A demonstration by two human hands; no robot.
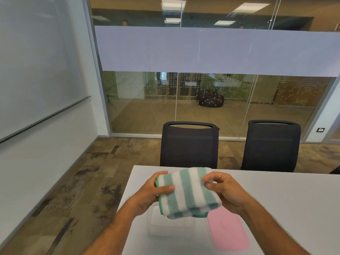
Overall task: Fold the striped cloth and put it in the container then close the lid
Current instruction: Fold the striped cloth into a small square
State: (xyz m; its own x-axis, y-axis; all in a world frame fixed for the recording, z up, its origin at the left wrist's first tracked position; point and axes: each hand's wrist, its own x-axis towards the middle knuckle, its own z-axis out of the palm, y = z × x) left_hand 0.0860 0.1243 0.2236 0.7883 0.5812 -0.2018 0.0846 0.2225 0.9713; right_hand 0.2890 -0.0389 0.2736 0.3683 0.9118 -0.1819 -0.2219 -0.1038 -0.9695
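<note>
The striped cloth [187, 192], teal and white with a green edge, is folded into a thick pad and held in the air above the table. My left hand [152, 192] grips its left side with the thumb on top. My right hand [224, 192] pinches its right edge. Directly below the cloth stands a clear container [165, 225], open and partly hidden by the cloth. Its pink lid [228, 230] lies flat on the table to the right of the container.
The white table [285, 199] stretches to the right; its left edge runs close to the container. Two dark office chairs [189, 146] [270, 146] stand at the far side. A glass wall is behind them, a whiteboard on the left.
</note>
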